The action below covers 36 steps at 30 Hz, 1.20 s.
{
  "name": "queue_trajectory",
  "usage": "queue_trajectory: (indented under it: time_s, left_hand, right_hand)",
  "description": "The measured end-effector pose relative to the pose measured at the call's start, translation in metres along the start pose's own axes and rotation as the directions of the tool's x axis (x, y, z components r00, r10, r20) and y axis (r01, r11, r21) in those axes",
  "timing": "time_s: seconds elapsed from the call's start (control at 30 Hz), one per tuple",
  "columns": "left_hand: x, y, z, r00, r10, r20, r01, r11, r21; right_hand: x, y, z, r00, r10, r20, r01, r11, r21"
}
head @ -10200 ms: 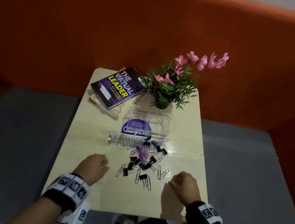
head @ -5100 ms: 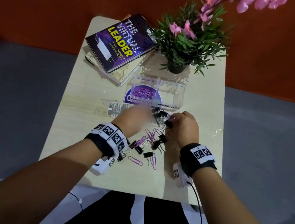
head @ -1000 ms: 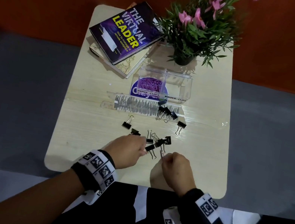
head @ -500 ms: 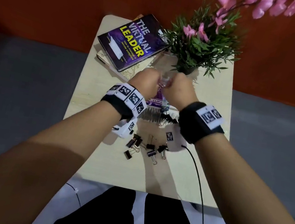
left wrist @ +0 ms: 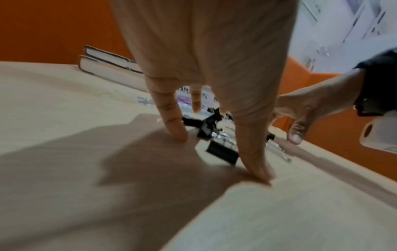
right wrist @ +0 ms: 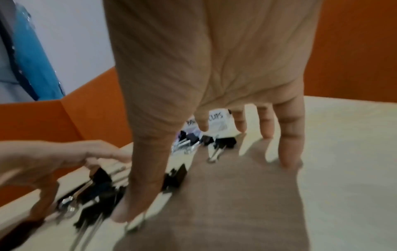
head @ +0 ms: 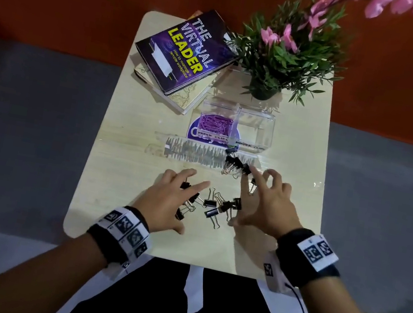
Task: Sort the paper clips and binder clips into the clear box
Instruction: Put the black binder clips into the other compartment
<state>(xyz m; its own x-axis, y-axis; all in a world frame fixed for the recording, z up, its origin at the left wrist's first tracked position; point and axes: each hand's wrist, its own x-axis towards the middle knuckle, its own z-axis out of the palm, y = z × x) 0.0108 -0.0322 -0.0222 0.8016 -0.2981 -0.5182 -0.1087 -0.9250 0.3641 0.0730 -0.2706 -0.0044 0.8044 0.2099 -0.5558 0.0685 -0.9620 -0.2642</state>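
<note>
The clear box (head: 270, 118) stands mid-table. Its left compartment holds purple paper clips (head: 215, 123); nothing shows in the right one. Black binder clips (head: 218, 205) lie scattered between my hands, and a second cluster (head: 234, 162) sits just in front of the box. My left hand (head: 175, 200) spreads over the left clips with fingertips (left wrist: 174, 132) on the table, beside a binder clip (left wrist: 222, 152). My right hand (head: 263, 205) is spread to the right, its thumb (right wrist: 128, 212) down among clips (right wrist: 103, 186). Neither hand holds anything.
A stack of books (head: 185, 50) lies at the table's (head: 120, 168) back left and a potted plant (head: 272, 57) at the back right, both behind the box. A clear flat strip (head: 195, 151) lies in front of the box. The table edge runs close below my wrists.
Half a second ago both hands were up over the box's paper clip compartment. They have pulled back toward me and now spread open over the binder clips.
</note>
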Motion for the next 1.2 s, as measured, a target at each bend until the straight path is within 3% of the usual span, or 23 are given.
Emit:
queue_trajectory:
  time_s: [0.13,0.23,0.4,0.83,0.93,1.1,1.2]
  left_hand:
    - [0.015,0.003,0.004,0.999,-0.03,-0.037,0.027,0.996,-0.081]
    - [0.025,0.004,-0.001,0.996,-0.029,-0.082,0.017,0.988,-0.151]
    - [0.037,0.014,-0.012,0.991,-0.026,-0.133,-0.001,0.979,-0.202]
    - [0.056,0.019,-0.034,0.967,-0.094,-0.235,0.016,0.949,-0.314]
    - [0.055,0.021,-0.044,0.957,-0.129,-0.259,0.021,0.924,-0.382]
    - [0.069,0.05,-0.089,0.901,-0.117,-0.418,-0.101,0.88,-0.464]
    - [0.094,0.067,-0.117,0.83,-0.142,-0.539,-0.148,0.876,-0.459]
  right_hand:
    - [0.012,-0.015,0.018,0.991,-0.063,-0.12,0.057,0.997,-0.05]
    - [0.02,-0.02,0.024,0.976,-0.079,-0.204,0.096,0.992,0.076]
    - [0.027,-0.019,0.027,0.965,-0.083,-0.247,0.149,0.954,0.259]
    - [0.03,-0.01,0.016,0.952,-0.019,-0.304,0.163,0.875,0.456]
    - [0.029,-0.012,-0.007,0.918,0.014,-0.396,0.207,0.835,0.51]
    - [0.055,-0.03,-0.066,0.813,0.004,-0.583,0.292,0.862,0.413]
    - [0.076,-0.035,-0.079,0.848,-0.049,-0.528,0.286,0.881,0.377]
